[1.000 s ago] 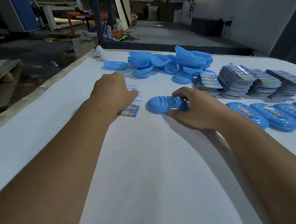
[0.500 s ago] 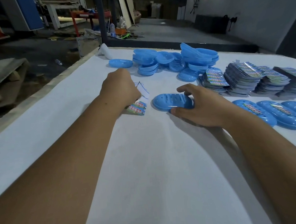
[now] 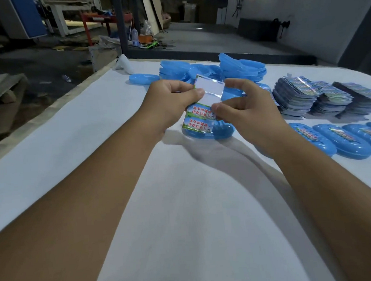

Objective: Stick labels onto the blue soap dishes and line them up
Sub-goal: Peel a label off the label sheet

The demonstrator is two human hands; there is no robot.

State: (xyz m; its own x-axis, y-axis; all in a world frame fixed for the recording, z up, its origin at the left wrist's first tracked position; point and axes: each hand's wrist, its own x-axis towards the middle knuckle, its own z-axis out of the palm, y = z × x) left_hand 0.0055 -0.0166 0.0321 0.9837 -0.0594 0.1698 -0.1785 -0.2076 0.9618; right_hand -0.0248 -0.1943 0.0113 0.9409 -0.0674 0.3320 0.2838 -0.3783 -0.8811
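Fingertips (image 3: pixel 199 94) of the left hand (image 3: pixel 169 102) pinch the upper left part of a label sheet (image 3: pixel 202 109), thumb on the white backing. The right hand (image 3: pixel 245 108) closes thumb and forefinger on the right edge of the same sheet, at the level of its upper printed label. Both hands grasp the sheet clear of the table (image 3: pixel 184 205), above the middle of its surface.

The sheet's upper part shows bare white backing with a glossy strip curling along its top. Two printed labels with red characters on a green and blue ground remain on the lower part.

Directly beneath the sheet, an unlabelled blue soap dish (image 3: pixel 221 131) lies on the white cloth, partly hidden by the sheet and the right hand.

Toward the right edge of the table, a row of labelled soap dishes (image 3: pixel 341 146) lies side by side, touching or nearly so, each bearing a label along its top. Behind that row, nearer the far right corner, stand several stacks of label sheets (image 3: pixel 321 97), leaning slightly.

Along the far edge sits a pile of unlabelled blue dishes (image 3: pixel 241 68), loosely nested and tilted. A single blue dish (image 3: pixel 144 78) lies apart at the left of the pile. A white object (image 3: pixel 122 61) rests at the far left corner; its nature cannot be determined.
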